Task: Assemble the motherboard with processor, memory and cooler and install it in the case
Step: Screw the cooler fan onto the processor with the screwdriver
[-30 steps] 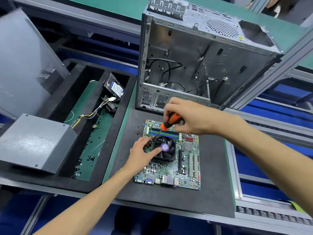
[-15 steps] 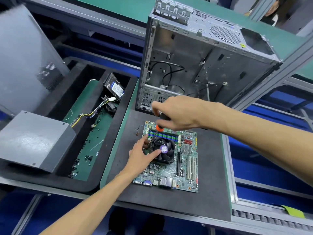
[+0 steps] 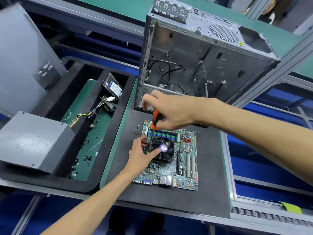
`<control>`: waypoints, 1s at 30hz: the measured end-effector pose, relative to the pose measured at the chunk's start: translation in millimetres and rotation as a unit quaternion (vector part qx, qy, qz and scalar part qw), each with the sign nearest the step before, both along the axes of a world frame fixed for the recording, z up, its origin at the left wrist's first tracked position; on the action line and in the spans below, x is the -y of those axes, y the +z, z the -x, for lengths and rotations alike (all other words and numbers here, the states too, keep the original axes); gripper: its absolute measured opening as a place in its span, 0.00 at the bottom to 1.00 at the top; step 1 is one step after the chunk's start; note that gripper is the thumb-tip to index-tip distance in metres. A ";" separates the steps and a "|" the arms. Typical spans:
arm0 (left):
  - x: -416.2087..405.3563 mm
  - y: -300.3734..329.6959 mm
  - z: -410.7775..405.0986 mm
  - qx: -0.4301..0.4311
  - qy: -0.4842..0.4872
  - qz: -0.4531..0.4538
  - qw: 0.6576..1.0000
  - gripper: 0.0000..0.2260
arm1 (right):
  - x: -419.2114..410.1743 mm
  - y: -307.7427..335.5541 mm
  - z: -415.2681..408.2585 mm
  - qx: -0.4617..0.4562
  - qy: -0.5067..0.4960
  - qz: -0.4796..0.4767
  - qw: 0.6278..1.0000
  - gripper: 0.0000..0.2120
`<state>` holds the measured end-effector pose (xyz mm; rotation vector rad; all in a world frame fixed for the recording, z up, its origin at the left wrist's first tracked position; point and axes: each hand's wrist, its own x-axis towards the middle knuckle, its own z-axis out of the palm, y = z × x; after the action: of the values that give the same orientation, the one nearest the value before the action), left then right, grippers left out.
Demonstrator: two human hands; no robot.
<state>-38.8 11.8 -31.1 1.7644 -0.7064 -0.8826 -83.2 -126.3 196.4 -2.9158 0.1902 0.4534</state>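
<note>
motherboard (image 3: 171, 160): green — blue and green memory slots
cooler (image 3: 163, 150): black fan, purple hub sticker
screwdriver (image 3: 155, 118): orange-and-black handle
case (image 3: 203, 61): bare grey metal — perforated vent

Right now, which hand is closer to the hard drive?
Left. The left hand rests on the cooler, just right of the tray with the hard drive. The right hand holds the screwdriver farther right.

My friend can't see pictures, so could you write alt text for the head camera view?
A right hand holds an orange-handled screwdriver down at the corner of a cooler fan on a motherboard, while the left hand steadies the fan. Behind stands an open computer case; to the left a tray holds a hard drive.
</note>
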 end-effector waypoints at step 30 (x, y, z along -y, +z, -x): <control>-0.2 3.8 -0.8 0.012 -0.015 -0.027 0.999 0.32 | -4.3 -17.8 5.6 0.099 -0.116 0.305 0.940 0.18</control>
<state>-38.0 12.1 -27.3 1.8186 -0.7333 -0.9099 -88.9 -121.9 178.6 -3.4381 0.7569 0.0570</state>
